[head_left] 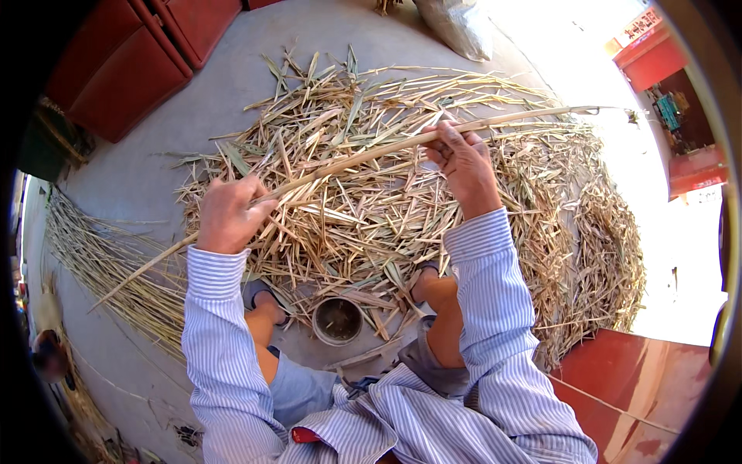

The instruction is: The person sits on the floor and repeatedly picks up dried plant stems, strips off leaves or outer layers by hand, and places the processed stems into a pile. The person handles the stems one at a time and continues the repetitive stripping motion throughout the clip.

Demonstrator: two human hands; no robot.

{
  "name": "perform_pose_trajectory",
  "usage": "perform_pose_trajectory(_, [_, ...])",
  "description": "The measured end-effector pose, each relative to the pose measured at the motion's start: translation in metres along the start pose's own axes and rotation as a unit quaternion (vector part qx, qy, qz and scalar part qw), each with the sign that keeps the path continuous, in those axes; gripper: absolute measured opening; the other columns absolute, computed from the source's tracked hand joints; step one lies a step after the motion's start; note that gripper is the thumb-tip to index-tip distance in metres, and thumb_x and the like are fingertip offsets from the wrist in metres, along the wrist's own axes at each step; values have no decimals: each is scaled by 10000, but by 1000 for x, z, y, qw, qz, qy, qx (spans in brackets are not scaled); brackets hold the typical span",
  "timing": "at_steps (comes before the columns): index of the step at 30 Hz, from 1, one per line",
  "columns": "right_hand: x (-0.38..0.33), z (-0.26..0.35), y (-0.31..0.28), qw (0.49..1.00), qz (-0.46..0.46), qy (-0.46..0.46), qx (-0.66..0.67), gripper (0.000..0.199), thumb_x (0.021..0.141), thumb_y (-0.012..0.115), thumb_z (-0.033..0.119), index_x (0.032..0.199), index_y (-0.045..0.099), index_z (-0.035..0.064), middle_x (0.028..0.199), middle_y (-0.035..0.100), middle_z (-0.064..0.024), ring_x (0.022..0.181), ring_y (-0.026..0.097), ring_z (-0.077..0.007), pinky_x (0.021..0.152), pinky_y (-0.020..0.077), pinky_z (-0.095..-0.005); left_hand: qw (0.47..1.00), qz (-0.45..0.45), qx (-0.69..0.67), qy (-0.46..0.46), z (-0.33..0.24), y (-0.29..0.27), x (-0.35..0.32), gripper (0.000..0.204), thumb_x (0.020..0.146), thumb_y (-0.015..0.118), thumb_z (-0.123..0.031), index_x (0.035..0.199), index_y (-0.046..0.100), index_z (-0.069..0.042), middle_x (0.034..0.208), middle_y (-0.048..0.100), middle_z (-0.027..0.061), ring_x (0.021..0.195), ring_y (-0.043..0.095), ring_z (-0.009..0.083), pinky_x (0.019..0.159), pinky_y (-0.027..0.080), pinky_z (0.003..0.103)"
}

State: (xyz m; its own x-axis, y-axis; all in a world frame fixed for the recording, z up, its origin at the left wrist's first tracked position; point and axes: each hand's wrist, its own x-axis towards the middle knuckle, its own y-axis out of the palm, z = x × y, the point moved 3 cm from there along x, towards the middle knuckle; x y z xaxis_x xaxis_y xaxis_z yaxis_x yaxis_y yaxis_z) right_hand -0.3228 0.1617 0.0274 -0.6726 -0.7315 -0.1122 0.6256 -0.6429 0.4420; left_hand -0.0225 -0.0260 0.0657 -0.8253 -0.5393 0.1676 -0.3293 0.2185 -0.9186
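Observation:
A long, thin, pale tan stalk (348,162) runs slantwise across the view, its left end lower and nearer me, its thin right tip reaching over bright ground. My left hand (230,213) is closed round it left of the middle. Farther right, my right hand (462,164) grips the same stalk between thumb and fingers, palm side partly showing. Under the stalk and both hands spreads a wide heap of dry leaf sheaths and husk strips (363,213), straw-coloured with some green pieces. Part of the stalk is hidden by my fingers.
Between my feet stands a small round container (318,331) with dark contents. A bundle of long thin stalks (116,267) lies on the grey floor at left. Red padded furniture (116,69) stands far left, a pale sack (461,29) at the back, a red panel (610,371) near right.

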Motion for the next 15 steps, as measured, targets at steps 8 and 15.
perform_pose_trajectory(8, [-11,-35,56,998,16,26,-50,241,927,654,224,1014,617,3,882,701,-118,762,703,-178,611,576,-235,991,-100,-65,65,-10,11,-5,282,703,804,-238,882,653,-82,777,680,34,703,630,203,701,392,364])
perform_pose_trajectory(15, [-27,-54,105,990,88,-59,-95,220,938,628,183,1048,623,-7,971,699,-135,818,677,-167,695,561,-250,973,-179,-123,72,-24,30,2,191,786,740,-276,822,649,-112,712,646,24,655,605,224,663,398,387])
